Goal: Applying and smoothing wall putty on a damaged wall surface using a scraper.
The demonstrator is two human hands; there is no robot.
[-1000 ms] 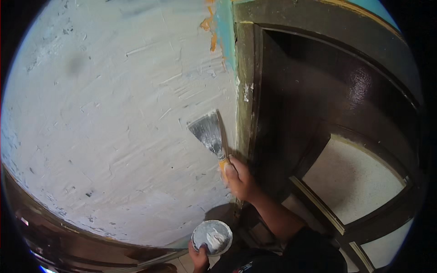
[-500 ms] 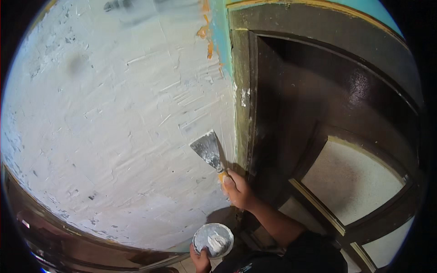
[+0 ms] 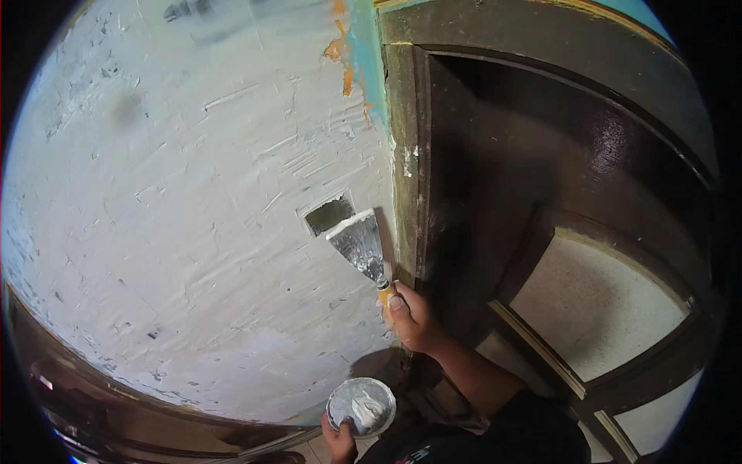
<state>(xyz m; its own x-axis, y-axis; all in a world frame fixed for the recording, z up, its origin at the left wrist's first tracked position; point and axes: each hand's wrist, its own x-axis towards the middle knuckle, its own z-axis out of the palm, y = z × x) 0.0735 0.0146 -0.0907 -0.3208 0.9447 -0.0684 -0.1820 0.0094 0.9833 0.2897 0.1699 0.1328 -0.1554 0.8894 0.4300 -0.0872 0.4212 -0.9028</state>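
Note:
My right hand (image 3: 413,317) is closed around the yellow handle of a putty knife (image 3: 360,246). Its broad metal blade points up toward the wall (image 3: 193,232), smeared grey, with white putty along its front edge. Just above the blade's left corner is a dark grey bare patch (image 3: 328,215) amid the white coating. I cannot tell whether the blade touches the wall. Lower down, my left hand (image 3: 338,442) grips the rim of a round bowl (image 3: 340,394), thumb over the inside. A mound of white putty (image 3: 372,410) lies in it.
A dark wooden door frame (image 3: 408,170) runs along the wall's right side, with a brown panelled door (image 3: 525,155) beside it. Flaking orange and turquoise paint (image 3: 359,62) shows at the top. Dark brown furniture (image 3: 147,417) stands at the lower left.
A dark bare patch now shows on the wall where white coating was. The putty knife has shifted slightly right and up, and more white putty lines its edge. The bowl has barely moved.

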